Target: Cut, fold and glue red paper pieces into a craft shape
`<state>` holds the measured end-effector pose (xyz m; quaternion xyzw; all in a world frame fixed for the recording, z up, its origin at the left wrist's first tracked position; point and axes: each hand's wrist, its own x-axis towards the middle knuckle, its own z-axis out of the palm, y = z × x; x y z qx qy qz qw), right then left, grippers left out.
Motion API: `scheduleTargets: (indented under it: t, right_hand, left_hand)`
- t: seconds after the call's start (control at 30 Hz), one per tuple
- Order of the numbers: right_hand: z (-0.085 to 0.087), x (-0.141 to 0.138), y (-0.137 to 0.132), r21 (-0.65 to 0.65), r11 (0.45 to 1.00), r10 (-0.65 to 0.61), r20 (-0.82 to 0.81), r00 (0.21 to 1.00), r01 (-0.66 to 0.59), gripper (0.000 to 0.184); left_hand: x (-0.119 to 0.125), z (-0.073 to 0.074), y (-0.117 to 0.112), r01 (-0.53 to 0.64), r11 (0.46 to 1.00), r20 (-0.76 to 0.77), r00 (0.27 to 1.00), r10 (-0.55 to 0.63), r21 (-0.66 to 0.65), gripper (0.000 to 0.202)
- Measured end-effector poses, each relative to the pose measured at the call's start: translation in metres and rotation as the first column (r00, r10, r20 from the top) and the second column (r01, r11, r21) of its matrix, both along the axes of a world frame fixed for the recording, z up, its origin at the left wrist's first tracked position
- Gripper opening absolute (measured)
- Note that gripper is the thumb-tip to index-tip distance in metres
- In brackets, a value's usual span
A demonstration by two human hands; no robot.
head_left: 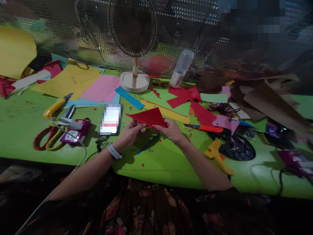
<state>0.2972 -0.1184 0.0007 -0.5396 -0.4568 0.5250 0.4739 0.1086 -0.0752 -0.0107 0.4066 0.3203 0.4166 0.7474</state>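
Note:
A red paper triangle (148,117) is held just above the green table (22,127) between both my hands. My left hand (130,131), with a white watch on its wrist, pinches the triangle's lower left edge. My right hand (171,130) pinches its lower right corner. A thin blue paper strip (148,145) lies on the table under my hands, among small red scraps.
Left of my hands lie a phone (110,119), scissors with red and yellow handles (46,138), a yellow-handled cutter (56,105) and a purple device with a cable (74,132). A table fan (134,42) and bottle (181,68) stand behind. Coloured sheets, a yellow glue gun (217,156) and brown paper fill the right.

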Motion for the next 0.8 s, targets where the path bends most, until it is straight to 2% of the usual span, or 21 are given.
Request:
scheduleTargets:
  t: [0.2, 0.33, 0.47, 0.6, 0.8]
  right_hand:
    - [0.008, -0.003, -0.001, -0.122, 0.991, 0.042, -0.159, 0.986, -0.062, 0.039]
    - [0.013, 0.0, -0.003, -0.158, 0.98, 0.085, -0.207, 0.975, -0.119, 0.04]
    - [0.018, 0.003, -0.005, -0.133, 0.982, 0.112, -0.158, 0.981, -0.133, 0.038]
    - [0.015, 0.002, -0.005, -0.086, 0.988, 0.123, -0.088, 0.988, -0.131, 0.039]
    - [0.005, -0.002, -0.005, -0.061, 0.995, 0.081, -0.048, 0.996, -0.084, 0.031]
  left_hand:
    - [0.0, 0.003, 0.001, 0.027, 1.0, -0.003, 1.0, -0.027, 0.017, 0.027]
    - [0.0, 0.007, 0.0, 0.011, 0.999, -0.04, 0.999, -0.01, 0.032, 0.027]
    - [0.0, 0.008, 0.0, -0.053, 0.999, -0.061, 0.997, 0.053, 0.006, 0.028]
    - [0.0, 0.01, -0.001, -0.127, 0.992, -0.06, 0.99, 0.128, 0.01, 0.023]
    - [0.0, 0.009, -0.001, -0.113, 0.993, -0.057, 0.992, 0.115, 0.031, 0.024]
